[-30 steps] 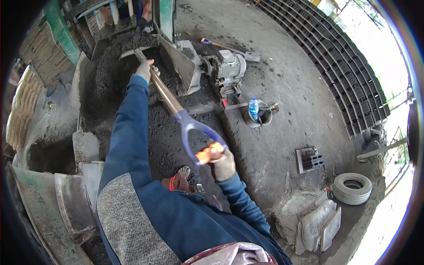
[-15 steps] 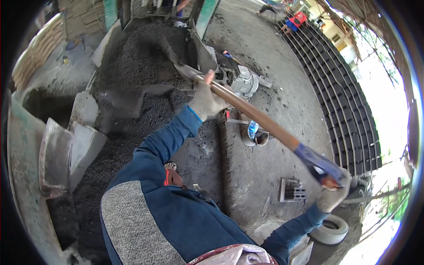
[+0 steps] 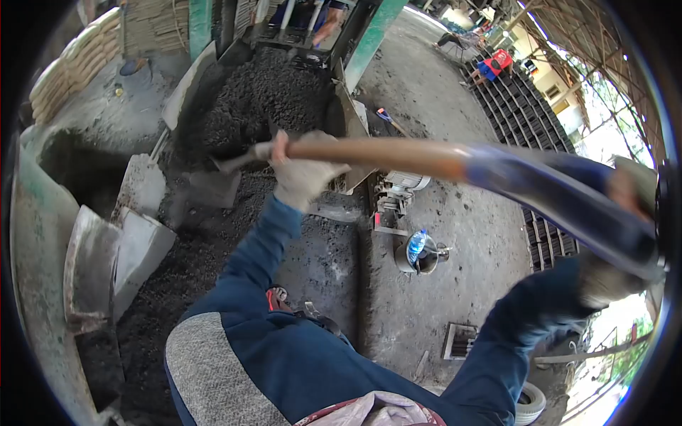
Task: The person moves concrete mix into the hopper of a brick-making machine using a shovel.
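Note:
A shovel (image 3: 398,157) with a wooden shaft and blue handle crosses the view. My left hand (image 3: 307,176), in a pale glove, is wrapped round the lower shaft near the metal socket. At the far right, my right hand (image 3: 614,273), also gloved, is closed on the blue handle, raised close to the camera and blurred. The shovel's blade, smeared by motion, hangs at the left over dark, crumbly material (image 3: 195,248). More of that material forms a heap (image 3: 273,89) in the metal-sided bay ahead.
Metal plates (image 3: 142,188) edge the dark material at left. An electric motor (image 3: 406,181) and a bucket (image 3: 405,259) holding a blue-labelled bottle (image 3: 417,245) stand to the right. Farther off are stacked dark blocks (image 3: 526,113) and a person in red (image 3: 497,64). Another person's arm (image 3: 330,27) shows beyond the heap.
The shovel's blade has come back from the heap, down and to the left. My right hand has risen with the handle toward the camera, and my left hand has shifted left.

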The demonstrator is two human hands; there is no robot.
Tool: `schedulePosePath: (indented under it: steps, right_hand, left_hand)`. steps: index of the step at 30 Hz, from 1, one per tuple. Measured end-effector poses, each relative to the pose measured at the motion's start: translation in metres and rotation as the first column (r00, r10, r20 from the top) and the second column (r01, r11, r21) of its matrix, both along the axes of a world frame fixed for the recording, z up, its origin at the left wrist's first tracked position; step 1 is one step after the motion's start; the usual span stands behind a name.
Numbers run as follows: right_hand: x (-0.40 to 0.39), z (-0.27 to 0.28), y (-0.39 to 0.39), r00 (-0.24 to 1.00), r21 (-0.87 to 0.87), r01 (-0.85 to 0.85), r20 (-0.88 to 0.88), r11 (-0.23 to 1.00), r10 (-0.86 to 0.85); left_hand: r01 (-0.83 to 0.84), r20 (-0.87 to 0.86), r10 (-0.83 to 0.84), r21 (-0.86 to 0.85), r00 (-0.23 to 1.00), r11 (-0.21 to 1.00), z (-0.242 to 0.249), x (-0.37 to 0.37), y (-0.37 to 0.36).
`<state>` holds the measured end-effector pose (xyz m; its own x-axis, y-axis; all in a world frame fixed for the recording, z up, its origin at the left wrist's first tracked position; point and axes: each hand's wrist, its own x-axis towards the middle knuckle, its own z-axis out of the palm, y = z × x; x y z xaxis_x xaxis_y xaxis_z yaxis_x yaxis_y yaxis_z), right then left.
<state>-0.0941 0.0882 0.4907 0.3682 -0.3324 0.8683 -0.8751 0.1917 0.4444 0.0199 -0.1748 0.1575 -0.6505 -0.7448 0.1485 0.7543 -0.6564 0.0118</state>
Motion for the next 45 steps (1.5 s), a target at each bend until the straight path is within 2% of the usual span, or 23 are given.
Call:
schedulePosePath:
  steps: [2, 4, 11, 13, 14, 15, 18, 20, 23, 25, 27, 28, 29, 30, 32, 33, 36, 37, 39, 40, 42, 43, 45]
  right_hand:
    - [0.010, -0.056, -0.036, 0.970, 0.139, -0.072, 0.238, 0.988, 0.037]
    - [-0.013, -0.108, -0.051, 0.911, 0.081, -0.147, 0.400, 0.986, 0.103]
    - [-0.040, -0.279, -0.040, 0.270, -0.057, 0.173, 0.963, 0.983, 0.009]
    - [-0.074, -0.346, -0.028, 0.186, 0.010, 0.061, 0.982, 0.998, -0.021]
    - [-0.089, -0.385, -0.016, -0.208, 0.036, -0.056, 0.977, 0.998, -0.047]
    - [-0.095, -0.416, 0.005, -0.469, -0.070, -0.102, 0.883, 0.992, 0.014]
    - [-0.072, -0.499, 0.122, -0.810, -0.281, 0.031, 0.555, 0.959, 0.188]
    - [-0.035, -0.512, 0.183, -0.865, -0.142, 0.261, 0.406, 0.955, 0.296]
    - [-0.018, -0.609, 0.328, -0.890, 0.112, 0.143, 0.450, 0.983, 0.078]
    - [-0.002, -0.594, 0.343, -0.971, 0.260, 0.141, 0.226, 0.955, 0.082]
    - [0.018, -0.610, 0.350, -0.952, 0.100, 0.300, -0.036, 0.949, 0.305]
    - [0.033, -0.573, 0.305, -0.961, -0.067, 0.256, 0.086, 0.964, 0.262]
    - [0.019, -0.635, 0.305, -0.981, -0.203, 0.188, 0.007, 0.961, 0.194]
    - [0.019, -0.625, 0.253, -0.990, -0.488, 0.139, -0.092, 0.862, 0.108]
    - [0.035, -0.564, 0.165, -0.974, -0.490, 0.064, 0.160, 0.869, 0.162]
    - [0.045, -0.520, 0.135, -0.930, -0.464, 0.029, 0.312, 0.885, 0.194]
    - [0.003, -0.463, 0.135, -0.785, -0.317, 0.055, 0.572, 0.947, 0.237]
    - [-0.043, -0.480, 0.164, -0.869, -0.181, 0.133, 0.452, 0.974, 0.203]
    - [-0.110, -0.525, 0.242, -0.836, -0.008, 0.152, 0.533, 0.988, 0.133]
    - [-0.141, -0.554, 0.283, -0.873, 0.107, 0.162, 0.478, 0.981, 0.092]
    - [-0.168, -0.575, 0.319, -0.785, 0.480, 0.222, 0.604, 0.849, -0.136]
    - [-0.179, -0.586, 0.333, -0.733, 0.624, 0.271, 0.628, 0.733, -0.264]
    - [-0.200, -0.616, 0.360, -0.689, 0.579, 0.106, 0.629, 0.808, -0.360]
  left_hand:
    - [0.032, 0.115, -0.050, 0.157, 0.992, 0.987, -0.023, -0.008, -0.069]
    - [0.119, 0.179, -0.152, 0.181, 0.972, 0.976, -0.062, -0.020, -0.111]
    - [0.061, 0.448, -0.157, 0.222, 0.880, 0.973, -0.062, -0.050, -0.167]
    - [-0.084, 0.496, -0.028, 0.202, 0.868, 0.976, -0.089, -0.073, -0.195]
    - [-0.162, 0.595, 0.065, 0.111, 0.801, 0.981, -0.079, -0.079, -0.177]
    - [-0.002, 0.495, -0.021, 0.046, 0.868, 0.999, -0.086, -0.079, -0.137]
    - [0.279, 0.430, -0.288, 0.086, 0.856, 0.956, -0.090, -0.055, -0.041]
    - [0.408, 0.482, -0.402, 0.097, 0.779, 0.908, -0.094, -0.033, 0.028]
    - [0.547, 0.501, -0.609, 0.286, 0.614, 0.787, -0.155, -0.025, 0.097]
    - [0.531, 0.527, -0.658, 0.394, 0.538, 0.750, -0.184, -0.023, 0.118]
    - [0.466, 0.614, -0.611, 0.405, 0.499, 0.787, -0.164, -0.021, 0.106]
    - [0.431, 0.655, -0.574, 0.390, 0.492, 0.814, -0.154, -0.026, 0.086]
    - [0.443, 0.661, -0.465, 0.218, 0.588, 0.870, -0.174, -0.033, 0.043]
    - [0.419, 0.636, -0.352, 0.049, 0.686, 0.906, -0.192, -0.041, -0.001]
    - [0.422, 0.474, -0.357, -0.036, 0.805, 0.906, -0.224, -0.061, -0.098]
    - [0.057, 0.764, -0.075, 0.050, 0.641, 0.997, -0.158, -0.066, -0.085]
    - [0.182, 0.612, -0.180, 0.060, 0.770, 0.981, -0.156, -0.075, -0.062]
    - [0.168, 0.595, -0.204, 0.116, 0.777, 0.979, -0.133, -0.074, -0.014]
    - [0.340, 0.433, -0.326, 0.048, 0.840, 0.939, -0.141, -0.064, 0.066]
    - [0.359, 0.543, -0.186, -0.232, 0.819, 0.904, -0.149, -0.054, 0.105]
    - [0.473, 0.587, -0.268, -0.227, 0.764, 0.851, -0.147, -0.032, 0.180]
    - [0.543, 0.496, -0.485, 0.034, 0.720, 0.839, -0.135, -0.023, 0.210]
    - [0.366, 0.463, -0.443, 0.250, 0.768, 0.896, -0.168, -0.002, 0.260]
